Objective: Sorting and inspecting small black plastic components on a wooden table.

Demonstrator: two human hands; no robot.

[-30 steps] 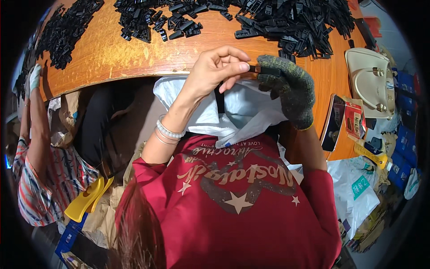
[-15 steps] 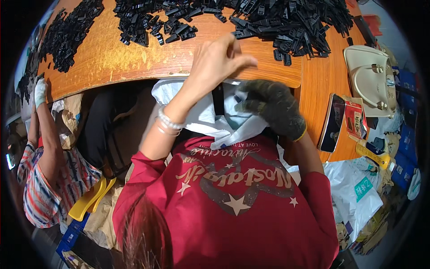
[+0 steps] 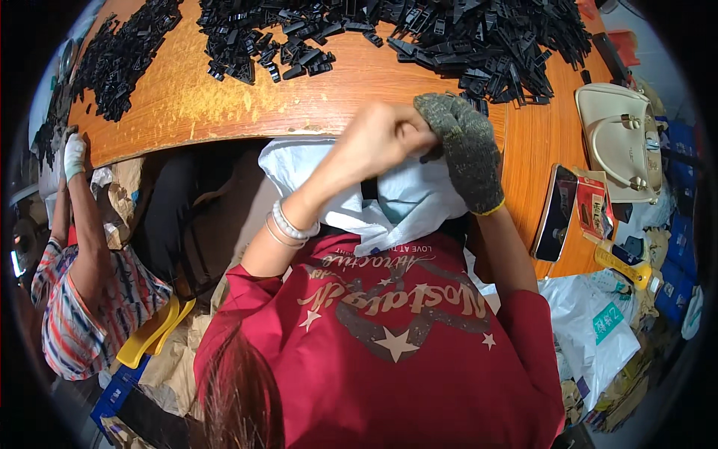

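My bare left hand (image 3: 381,142), with a beaded bracelet (image 3: 288,223) at its wrist, is closed with its fingers curled, just above the table's front edge. It meets the fingertips of my right hand (image 3: 467,153), which wears a dark knit glove with a yellow cuff. The glove's fingers are bent together toward my left hand. Whatever lies between the two hands is hidden and slightly blurred. Below them a pale cloth (image 3: 419,198) is spread over my lap. Several black plastic parts (image 3: 486,45) are heaped on the table beyond my hands.
More black parts lie in piles (image 3: 123,60) along the wooden table (image 3: 262,112). At the right are a cream handbag (image 3: 617,142), a phone (image 3: 555,213) and a red packet (image 3: 593,206). A co-worker's gloved hand (image 3: 75,155) reaches the table at far left. A white plastic bag (image 3: 591,322) hangs lower right.
My gloved right hand has risen from the lap cloth to the table edge. My left hand has moved slightly right and down, its fingers closing, and the hands now meet.
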